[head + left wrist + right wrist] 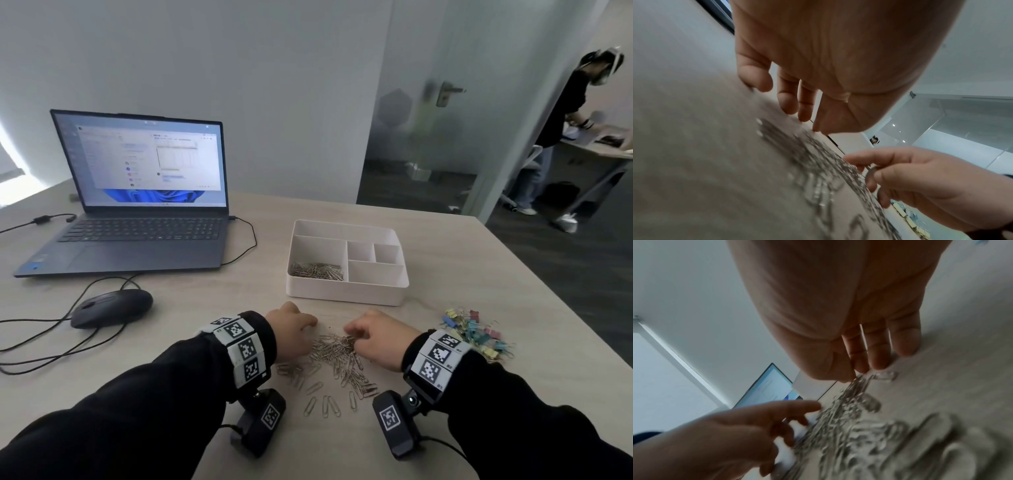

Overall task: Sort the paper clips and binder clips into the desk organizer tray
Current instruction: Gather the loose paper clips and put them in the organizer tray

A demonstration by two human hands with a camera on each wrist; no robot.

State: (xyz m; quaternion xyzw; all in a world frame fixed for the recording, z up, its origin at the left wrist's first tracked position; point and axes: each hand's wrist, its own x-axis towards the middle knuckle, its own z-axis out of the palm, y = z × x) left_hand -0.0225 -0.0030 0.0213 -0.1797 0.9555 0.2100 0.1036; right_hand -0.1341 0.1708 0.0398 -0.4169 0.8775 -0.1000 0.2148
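A white desk organizer tray (345, 295) stands mid-table, with silver paper clips (317, 271) in its big left compartment; the other compartments look bare. A loose pile of paper clips (337, 349) (818, 162) (849, 418) lies in front of it. Coloured binder clips (476, 334) lie heaped to the right. My left hand (308, 323) (808, 124) hangs at the pile's left edge, fingers pointing down at the table, nothing in them. At the pile's right side my right hand (352, 334) (856, 377) pinches paper clips between thumb and forefinger.
An open laptop (137, 212) sits at the back left, with a dark mouse (111, 307) and cables (51, 342) left of my left arm. The table's right edge runs close behind the binder clips. Another person stands at a desk (561, 113) far right.
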